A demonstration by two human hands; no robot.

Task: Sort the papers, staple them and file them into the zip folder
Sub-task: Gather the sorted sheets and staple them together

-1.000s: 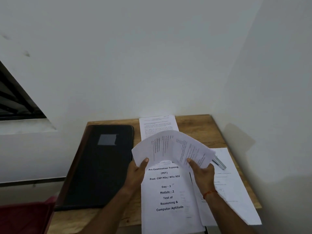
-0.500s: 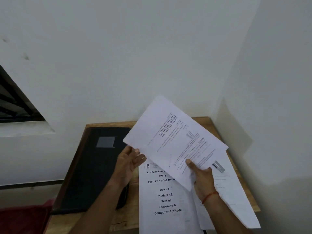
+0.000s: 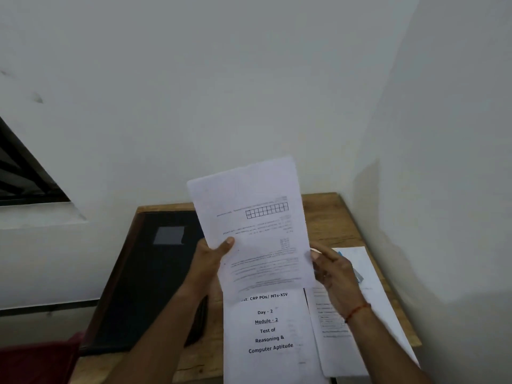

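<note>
Desk (image 3: pixel 332 217) clearance
Walls (image 3: pixel 443 134) close far and right edges; zip folder (image 3: pixel 149 286) covers the left, papers (image 3: pixel 277 364) centre and right; held sheet (image 3: pixel 249 195) screens the middle; far-right corner bare.

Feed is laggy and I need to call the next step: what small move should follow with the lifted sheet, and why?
Probably turn the held sheet end for end: its print looks upside down to the camera, while the cover page below reads upright. The left hand pinches one edge; the right hand is at the other.
</note>
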